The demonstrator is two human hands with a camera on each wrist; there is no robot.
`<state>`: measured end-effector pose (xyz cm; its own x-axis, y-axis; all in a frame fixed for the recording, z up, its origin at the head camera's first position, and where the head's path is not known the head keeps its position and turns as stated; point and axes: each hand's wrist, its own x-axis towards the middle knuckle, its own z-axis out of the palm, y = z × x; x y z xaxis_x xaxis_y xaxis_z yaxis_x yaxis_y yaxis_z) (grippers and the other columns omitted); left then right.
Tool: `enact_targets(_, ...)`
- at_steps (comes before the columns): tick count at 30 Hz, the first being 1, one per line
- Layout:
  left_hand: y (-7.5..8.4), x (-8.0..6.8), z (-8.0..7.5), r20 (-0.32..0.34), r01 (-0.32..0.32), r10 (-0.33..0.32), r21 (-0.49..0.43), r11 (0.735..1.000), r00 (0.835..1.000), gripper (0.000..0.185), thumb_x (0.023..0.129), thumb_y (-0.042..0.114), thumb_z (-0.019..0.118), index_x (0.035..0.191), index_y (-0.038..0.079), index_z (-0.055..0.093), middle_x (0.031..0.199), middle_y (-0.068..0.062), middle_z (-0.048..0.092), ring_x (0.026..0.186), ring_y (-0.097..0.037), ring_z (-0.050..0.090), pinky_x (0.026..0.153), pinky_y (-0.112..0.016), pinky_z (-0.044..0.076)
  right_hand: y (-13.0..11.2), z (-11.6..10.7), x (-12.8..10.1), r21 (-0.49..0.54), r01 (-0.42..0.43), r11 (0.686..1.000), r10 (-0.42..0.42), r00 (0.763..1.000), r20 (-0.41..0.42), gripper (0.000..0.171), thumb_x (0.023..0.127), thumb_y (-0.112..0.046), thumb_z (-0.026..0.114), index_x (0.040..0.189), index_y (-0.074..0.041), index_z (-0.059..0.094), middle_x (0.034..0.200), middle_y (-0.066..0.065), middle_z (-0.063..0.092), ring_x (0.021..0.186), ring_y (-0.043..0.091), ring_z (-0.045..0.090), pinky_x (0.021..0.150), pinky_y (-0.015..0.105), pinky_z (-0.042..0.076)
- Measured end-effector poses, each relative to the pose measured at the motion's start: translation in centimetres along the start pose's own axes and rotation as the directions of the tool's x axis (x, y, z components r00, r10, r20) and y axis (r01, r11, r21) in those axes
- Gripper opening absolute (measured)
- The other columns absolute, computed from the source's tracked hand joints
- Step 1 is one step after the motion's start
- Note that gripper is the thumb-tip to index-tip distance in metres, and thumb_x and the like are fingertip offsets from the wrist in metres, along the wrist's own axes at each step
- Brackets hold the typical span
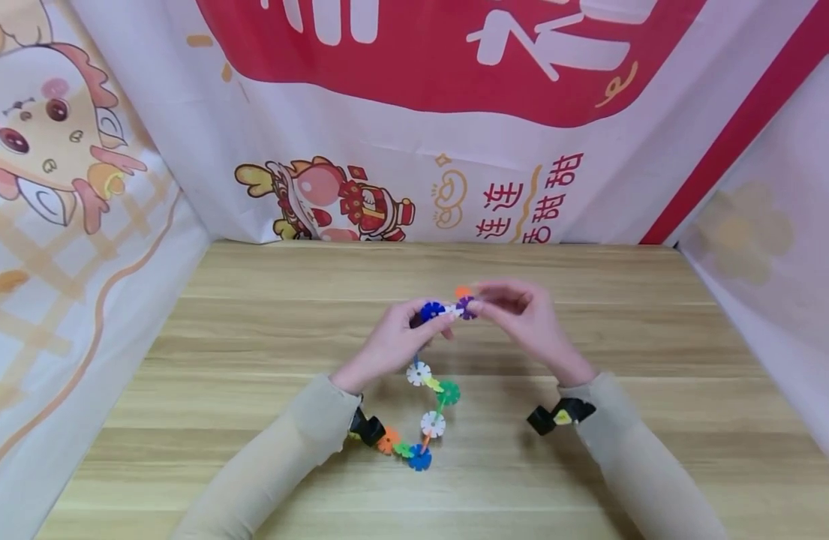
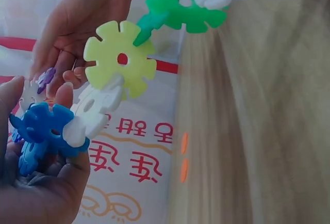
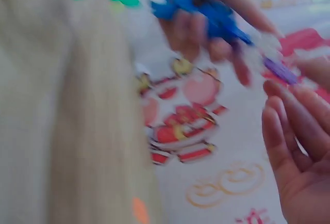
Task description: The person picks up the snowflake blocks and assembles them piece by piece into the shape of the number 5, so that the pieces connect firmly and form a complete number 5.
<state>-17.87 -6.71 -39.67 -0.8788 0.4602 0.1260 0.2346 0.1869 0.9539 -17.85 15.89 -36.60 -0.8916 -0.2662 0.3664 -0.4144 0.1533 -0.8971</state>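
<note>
A chain of coloured, slotted snowflake discs runs between my hands and hangs down towards the table. My left hand [image 1: 394, 341] grips its upper end around a dark blue disc [image 1: 431, 310] and a white disc [image 1: 449, 310]. With thumb and fingers, my right hand [image 1: 532, 319] pinches a purple disc [image 1: 467, 307] against that white one. Below the left hand follow a white disc [image 1: 419, 373], a green disc [image 1: 449, 392] and a blue disc [image 1: 419, 457]. In the left wrist view, a pale yellow disc [image 2: 119, 59] hangs beside the hands.
The wooden table [image 1: 657, 337] ends at a printed cloth backdrop [image 1: 414, 135], with cloth at both sides. An orange piece [image 1: 463, 291] shows by the right fingertips; I cannot tell whether it is joined. In the left wrist view, orange pieces [image 2: 184, 170] lie on the table.
</note>
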Motion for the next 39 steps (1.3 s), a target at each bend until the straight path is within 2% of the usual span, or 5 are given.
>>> enact_targets(5, 0.7, 0.2, -0.6, -0.071, 0.028, -0.034, -0.084, 0.996, 0.997, 0.034, 0.093, 0.042, 0.055, 0.111, 0.014, 0.057, 0.084, -0.009, 0.063, 0.065, -0.021, 0.055, 0.06, -0.039, 0.051, 5.1, -3.2, 3.4, -0.189, -0.162, 0.969, 0.133, 0.979, -0.156, 0.032, 0.085, -0.031, 0.071, 0.11, -0.012, 0.067, 0.096, 0.006, 0.067, 0.083, 0.024, 0.061, 0.07, 0.031, 0.052)
enact_targets(10, 2.8, -0.3, -0.9, -0.1, 0.002, -0.015, -0.13, 0.991, 0.995, 0.027, 0.099, 0.03, 0.048, 0.107, 0.004, 0.055, 0.079, -0.021, 0.058, 0.062, -0.028, 0.053, 0.056, -0.037, 0.051, 11.0, -4.0, 4.7, -0.465, -0.388, 0.796, 0.408, 0.911, -0.061, 0.041, 0.083, -0.037, 0.071, 0.112, -0.01, 0.065, 0.099, 0.004, 0.063, 0.088, 0.02, 0.057, 0.073, 0.032, 0.048)
enact_targets(14, 3.6, -0.5, -0.9, -0.108, 0.002, -0.018, -0.147, 0.989, 0.994, 0.026, 0.1, 0.025, 0.048, 0.11, 0.003, 0.057, 0.073, -0.02, 0.057, 0.062, -0.036, 0.052, 0.054, -0.035, 0.05, 12.8, -3.5, 5.0, -0.541, -0.399, 0.74, 0.446, 0.894, -0.05, 0.038, 0.082, -0.033, 0.073, 0.107, -0.006, 0.064, 0.098, 0.007, 0.061, 0.087, 0.023, 0.055, 0.075, 0.036, 0.047)
enact_targets(26, 4.0, -0.2, -1.1, -0.147, 0.029, -0.044, -0.103, 0.994, 0.988, 0.022, 0.095, 0.024, 0.058, 0.106, 0.007, 0.065, 0.083, -0.011, 0.063, 0.062, -0.032, 0.058, 0.059, -0.044, 0.054, 10.6, -3.0, 3.9, -0.279, -0.422, 0.863, 0.421, 0.905, -0.068, 0.029, 0.081, -0.027, 0.075, 0.101, -0.011, 0.062, 0.092, 0.005, 0.065, 0.081, 0.024, 0.061, 0.07, 0.039, 0.052)
enact_targets(39, 3.8, 0.2, -1.0, -0.164, 0.061, -0.091, -0.176, 0.983, 0.982, 0.022, 0.094, 0.021, 0.059, 0.102, 0.001, 0.066, 0.087, -0.011, 0.065, 0.072, -0.043, 0.061, 0.066, -0.051, 0.054, 0.2, 0.5, -0.4, -0.133, 0.029, 0.991, -0.037, 0.998, -0.055, 0.011, 0.081, -0.005, 0.073, 0.091, -0.001, 0.072, 0.088, 0.007, 0.07, 0.076, 0.025, 0.066, 0.066, 0.03, 0.055)
